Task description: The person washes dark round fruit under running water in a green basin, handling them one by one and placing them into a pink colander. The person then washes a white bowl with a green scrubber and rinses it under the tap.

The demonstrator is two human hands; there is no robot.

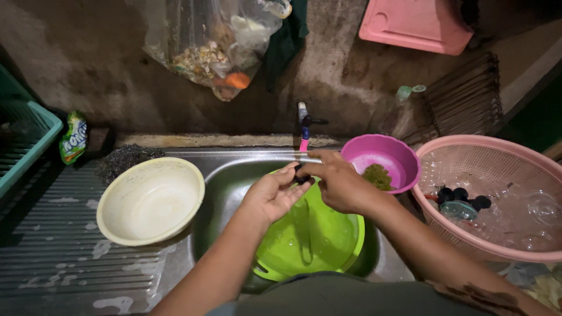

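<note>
Both hands meet over the steel sink [234, 175], at picture centre. Left hand [274, 196] comes in from 7 o'clock, palm up, fingers [288, 171] curled together round a small dark object [301, 177]. Right hand [341, 186] comes in from 4 o'clock, its fingers [319, 157] pinched on the same dark piece from above. Too small and shadowed to say what it is; it looks black and rounded.

Directly beneath the hands, in the sink basin: a lime-green plastic bowl [316, 246], wet, beaded with drops, with what looks like clear tongs lying in it. Judged unfinished, still in the basin.

At 2 o'clock of the hands, touching the sink rim: a magenta bowl [398, 158] holding a green scouring pad [377, 175]. Pad lies there, not in hand.

At 9 o'clock, on the ribbed drainer worktop [70, 246]: a cream bowl [151, 200], empty and upright; patches of foam or water near it.

At 3 o'clock: a pink mesh basket [497, 146] with clear glassware and several small black rounded pieces [462, 196] like the one in hand. Judged already through and set to drain.

Tap [304, 126] at 12 o'clock; no water seen running.

Reckoning: well along, with the basket loaded; the held piece, green bowl and perhaps the cream bowl remain.
</note>
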